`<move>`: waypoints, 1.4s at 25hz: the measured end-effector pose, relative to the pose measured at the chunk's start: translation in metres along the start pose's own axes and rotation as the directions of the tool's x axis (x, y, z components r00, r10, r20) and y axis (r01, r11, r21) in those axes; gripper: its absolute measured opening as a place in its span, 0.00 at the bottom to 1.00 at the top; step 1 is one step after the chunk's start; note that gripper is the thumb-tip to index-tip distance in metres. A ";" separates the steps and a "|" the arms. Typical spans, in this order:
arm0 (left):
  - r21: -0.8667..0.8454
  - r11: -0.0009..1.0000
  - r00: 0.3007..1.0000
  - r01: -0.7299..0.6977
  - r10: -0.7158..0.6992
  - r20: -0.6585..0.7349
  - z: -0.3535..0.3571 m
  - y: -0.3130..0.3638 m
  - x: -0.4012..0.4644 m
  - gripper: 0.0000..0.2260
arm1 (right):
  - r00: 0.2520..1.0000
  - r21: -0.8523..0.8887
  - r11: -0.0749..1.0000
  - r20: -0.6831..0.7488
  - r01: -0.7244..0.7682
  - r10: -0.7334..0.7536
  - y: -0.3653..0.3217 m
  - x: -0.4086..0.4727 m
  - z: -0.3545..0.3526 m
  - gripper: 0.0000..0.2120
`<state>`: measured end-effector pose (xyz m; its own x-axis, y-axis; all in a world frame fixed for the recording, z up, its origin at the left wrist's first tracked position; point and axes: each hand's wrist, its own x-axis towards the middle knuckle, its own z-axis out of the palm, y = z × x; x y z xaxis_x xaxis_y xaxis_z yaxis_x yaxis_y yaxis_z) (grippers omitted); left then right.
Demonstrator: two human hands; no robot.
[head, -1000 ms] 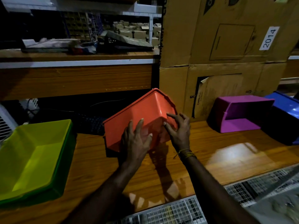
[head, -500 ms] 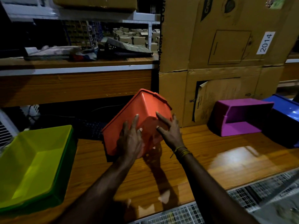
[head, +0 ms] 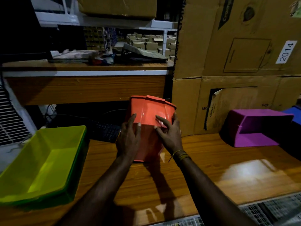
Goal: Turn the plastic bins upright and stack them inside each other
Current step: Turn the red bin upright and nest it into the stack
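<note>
An orange plastic bin (head: pixel 150 111) stands on end on the wooden table (head: pixel 203 173), its closed bottom and one side facing me, its opening turned away. My left hand (head: pixel 128 139) presses its left side and my right hand (head: pixel 169 134) its right side, fingers spread over the plastic. A yellow-green bin (head: pixel 48 157) sits upright at the left, nested in a darker green one. A purple bin (head: pixel 254 128) lies on its side at the right, opening toward me. A blue bin (head: pixel 293 113) shows at the right edge behind it.
Large cardboard boxes (head: pixel 236 54) rise behind the table at the right. A wooden shelf (head: pixel 84 85) spans the back left, with a dark keyboard (head: pixel 104 132) beneath it. A wire grid (head: pixel 268 212) lies along the near right edge. A white slatted object (head: pixel 9 118) stands far left.
Both hands have tipped the orange bin from a slanted pose to stand nearly on end and shifted it slightly right. The view has moved closer and tilted up.
</note>
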<state>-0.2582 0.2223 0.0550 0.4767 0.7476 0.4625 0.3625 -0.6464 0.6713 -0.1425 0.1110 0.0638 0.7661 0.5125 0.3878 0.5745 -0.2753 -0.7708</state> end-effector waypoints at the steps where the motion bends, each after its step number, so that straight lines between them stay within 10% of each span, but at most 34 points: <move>1: 0.001 1.000 1.000 -0.013 0.013 0.004 -0.002 -0.001 0.001 0.22 | 0.998 0.084 0.996 -0.051 -0.038 0.042 0.003 0.001 0.003 0.16; 5: -0.009 1.000 1.000 -0.008 0.008 0.005 -0.006 0.003 0.007 0.19 | 0.969 0.255 0.951 -0.128 -0.175 0.213 0.006 0.008 0.006 0.09; 10: -0.195 0.974 0.991 0.117 -0.128 -0.045 -0.011 0.004 0.014 0.18 | 0.915 0.356 0.852 0.022 -0.383 0.402 0.005 0.013 0.008 0.48; 15: -0.191 0.978 0.995 0.080 -0.091 -0.048 -0.014 -0.011 0.014 0.16 | 0.953 0.356 0.885 0.079 -0.301 0.293 0.001 0.014 0.000 0.30; 30: -0.233 0.972 0.999 0.041 -0.042 0.002 -0.015 -0.036 -0.035 0.34 | 0.977 0.438 0.876 0.156 -0.203 0.148 0.024 -0.048 -0.005 0.36; 35: -0.269 0.963 0.994 0.000 -0.030 -0.106 -0.023 -0.047 -0.066 0.32 | 0.946 0.567 0.761 0.124 -0.315 0.299 0.025 -0.071 0.000 0.27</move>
<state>-0.3249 0.2071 0.0060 0.3778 0.7785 0.5012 0.1337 -0.5815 0.8025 -0.1829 0.0680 0.0171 0.8606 0.5040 0.0739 0.0326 0.0902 -0.9954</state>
